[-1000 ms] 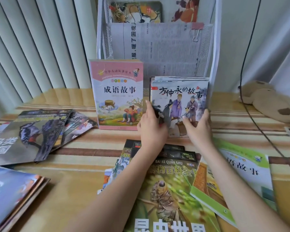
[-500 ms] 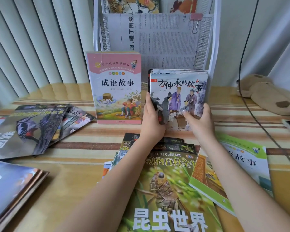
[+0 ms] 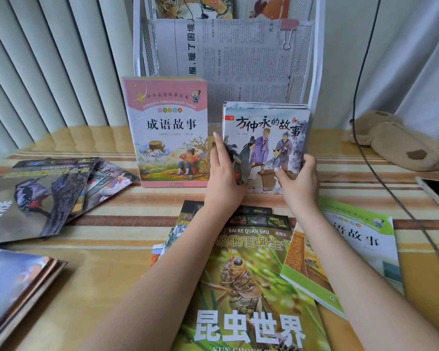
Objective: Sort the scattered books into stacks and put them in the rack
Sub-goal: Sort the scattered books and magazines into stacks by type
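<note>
White wire rack stands directly behind the fingers, its lower tier holding a newspaper. Striped surface below carries loose books: insect encyclopedia under both forearms, bird-cover pile well to the left of the fingers, green storybook just right of the right wrist. Pink storybook stack stands upright just left of the left hand, apart from it. Small picture-book stack stands upright on the surface at the rack's foot, between both hands. Left hand pressed flat along its left edge, fingers extended; right hand curled around the lower right corner, thumb on the cover, so both are gripping the stack from the sides. Judgement: step in hand is squaring this stack upright against the rack. Do it well by squeezing evenly from both sides, tapping the bottom edges flush, keeping the covers vertical so the back copies do not splay, before letting go.
</note>
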